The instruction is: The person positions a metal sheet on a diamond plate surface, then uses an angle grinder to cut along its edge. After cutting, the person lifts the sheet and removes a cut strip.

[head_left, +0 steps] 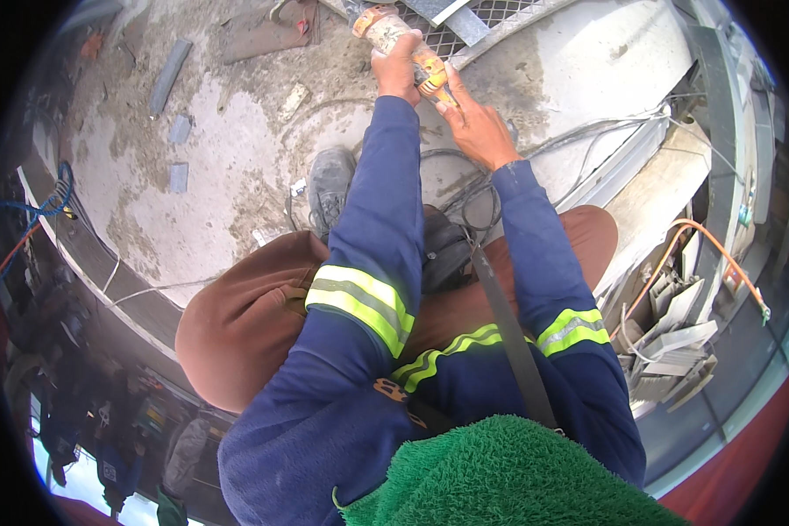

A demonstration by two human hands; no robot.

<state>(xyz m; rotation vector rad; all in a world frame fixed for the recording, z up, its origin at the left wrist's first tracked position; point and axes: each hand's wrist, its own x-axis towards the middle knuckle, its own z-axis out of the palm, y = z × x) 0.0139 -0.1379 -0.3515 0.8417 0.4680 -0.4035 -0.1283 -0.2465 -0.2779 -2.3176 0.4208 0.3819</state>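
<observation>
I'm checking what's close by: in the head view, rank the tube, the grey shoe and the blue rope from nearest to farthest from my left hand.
1. Tube: gripped in the left hand, top centre.
2. Grey shoe: lower down, on the concrete, just left of the left sleeve.
3. Blue rope: far left edge, beyond the concrete slab.
</observation>
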